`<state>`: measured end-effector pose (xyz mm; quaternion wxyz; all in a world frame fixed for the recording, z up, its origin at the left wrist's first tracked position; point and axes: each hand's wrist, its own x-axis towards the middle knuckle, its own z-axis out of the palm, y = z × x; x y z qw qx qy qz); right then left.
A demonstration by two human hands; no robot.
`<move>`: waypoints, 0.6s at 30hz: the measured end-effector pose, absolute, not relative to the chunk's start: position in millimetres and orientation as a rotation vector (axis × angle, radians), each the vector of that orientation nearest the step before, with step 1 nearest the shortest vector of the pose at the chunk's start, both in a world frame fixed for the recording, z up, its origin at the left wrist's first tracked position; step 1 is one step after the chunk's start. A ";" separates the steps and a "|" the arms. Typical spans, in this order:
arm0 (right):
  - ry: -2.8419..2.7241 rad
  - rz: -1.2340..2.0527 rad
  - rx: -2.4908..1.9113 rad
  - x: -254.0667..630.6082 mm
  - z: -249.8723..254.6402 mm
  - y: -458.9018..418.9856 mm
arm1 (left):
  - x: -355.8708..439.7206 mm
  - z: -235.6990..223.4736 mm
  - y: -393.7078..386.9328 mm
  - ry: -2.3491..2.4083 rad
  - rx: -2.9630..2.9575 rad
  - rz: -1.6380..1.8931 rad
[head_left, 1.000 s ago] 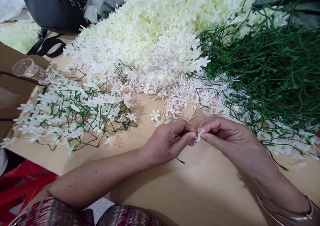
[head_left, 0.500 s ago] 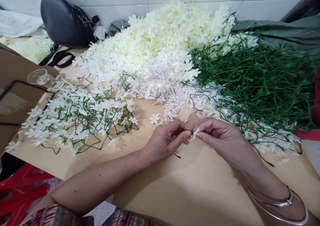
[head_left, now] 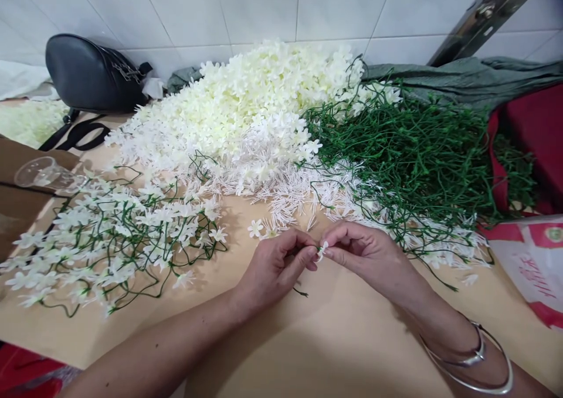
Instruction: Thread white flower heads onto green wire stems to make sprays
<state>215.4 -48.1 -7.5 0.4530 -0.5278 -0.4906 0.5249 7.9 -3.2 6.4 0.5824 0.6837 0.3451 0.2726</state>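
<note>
My left hand [head_left: 275, 266] pinches a thin green stem whose lower end [head_left: 301, 293] pokes out below the palm. My right hand [head_left: 367, 254] pinches a small white plastic flower [head_left: 323, 249] against the tip of that stem; the two hands meet fingertip to fingertip over the tan tabletop [head_left: 334, 339]. Just beyond the hands lies a big heap of loose white and cream flowers [head_left: 246, 116]. A tangle of bare green stems [head_left: 413, 152] lies to the right. Stems with flowers fitted on them [head_left: 114, 234] are spread at the left.
A black bag [head_left: 90, 75] sits at the back left by the tiled wall. A clear plastic cup [head_left: 41, 173] lies on brown cardboard [head_left: 17, 210] at the left. Grey-green cloth [head_left: 457, 78], red fabric [head_left: 532, 134] and a printed white sack [head_left: 534, 260] are at the right.
The camera has tilted up, so the wall and the right-side sack now show. Both hands stay pinched together on the stem and flower, drifting slightly left in the picture.
</note>
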 end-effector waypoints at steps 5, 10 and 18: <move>-1.217 1.311 -1.304 216.3 -6.8 -48.4 | 7.4 6.4 -2.4 0.805 1.600 0.631; -1.229 1.328 -1.281 216.6 -2.9 -47.1 | 7.0 7.3 -1.0 0.761 1.601 0.651; -1.251 1.298 -1.316 215.8 0.8 -46.7 | 6.5 8.8 -1.0 0.775 1.613 0.620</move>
